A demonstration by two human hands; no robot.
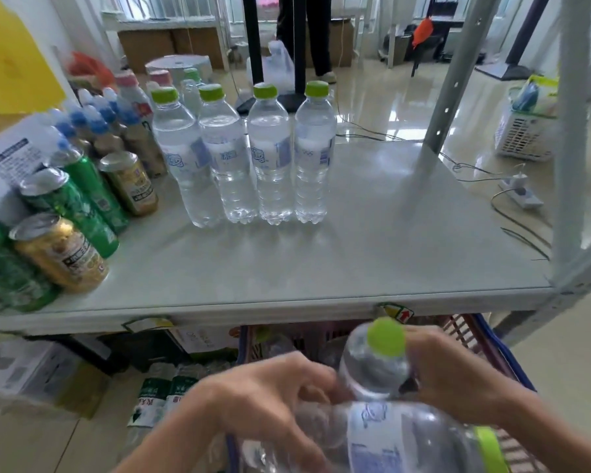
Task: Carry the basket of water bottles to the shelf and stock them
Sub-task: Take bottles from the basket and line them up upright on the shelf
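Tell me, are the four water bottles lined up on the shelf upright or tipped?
Upright: the four water bottles stand on their bases in a row on the shelf, green caps on top.

Floor (382, 97): glossy pale tiles ahead of you, reflecting daylight.
Windows (164, 8): bright, along your far wall.
Cardboard boxes (147, 46): beneath them.

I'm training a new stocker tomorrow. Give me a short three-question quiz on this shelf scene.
1. How many green-capped bottles stand in the shelf's front row?
2. True or false: the cans stand left of those bottles.
3. The right hand grips: A a can, B the raised bottle, C nothing.
Key: 1 four; 2 true; 3 B.
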